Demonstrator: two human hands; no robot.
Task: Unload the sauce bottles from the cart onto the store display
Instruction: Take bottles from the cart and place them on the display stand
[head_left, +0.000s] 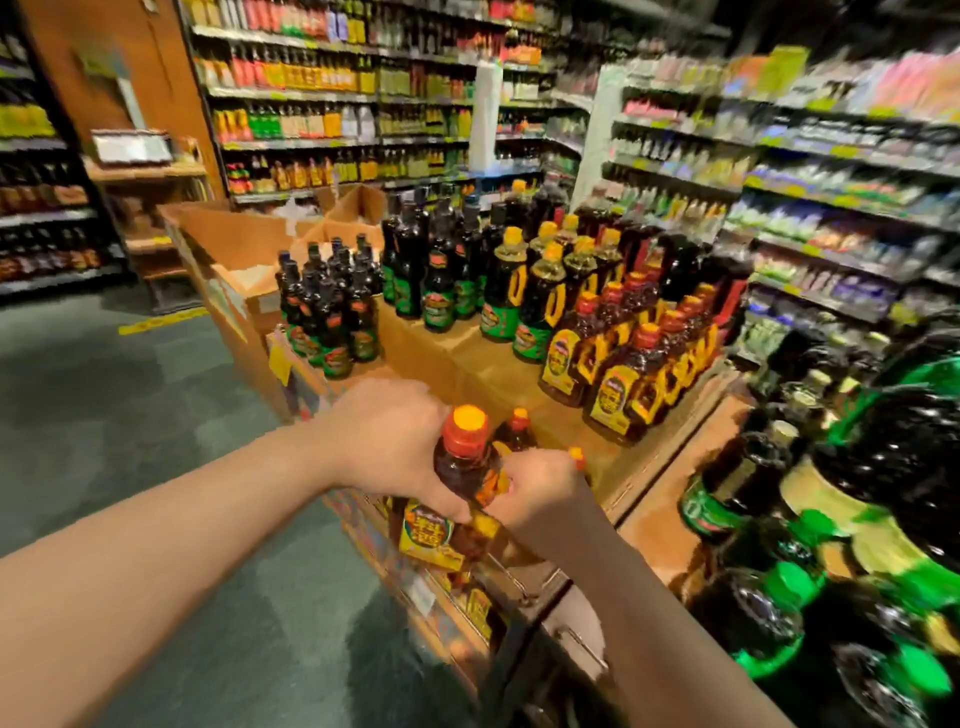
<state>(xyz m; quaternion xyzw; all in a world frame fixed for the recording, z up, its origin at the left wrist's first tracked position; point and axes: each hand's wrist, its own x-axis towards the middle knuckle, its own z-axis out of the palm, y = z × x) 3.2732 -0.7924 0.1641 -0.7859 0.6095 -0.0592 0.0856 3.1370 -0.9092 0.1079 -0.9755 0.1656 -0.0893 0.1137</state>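
Over the cardboard display (498, 374), both hands grip one yellow-labelled sauce bottle (457, 488)

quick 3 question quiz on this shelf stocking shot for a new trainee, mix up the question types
1. True or false: the left hand grips the body of the red-capped sauce bottle.
2. Multiple choice: the bottles with yellow labels on the cardboard display stand A) at its right side, B) at its far left, C) on the floor.
3. Fill in: the right hand holds the same bottle by its yellow ____.

Key: 1 true; 2 A; 3 handle, as far as the blur allows.
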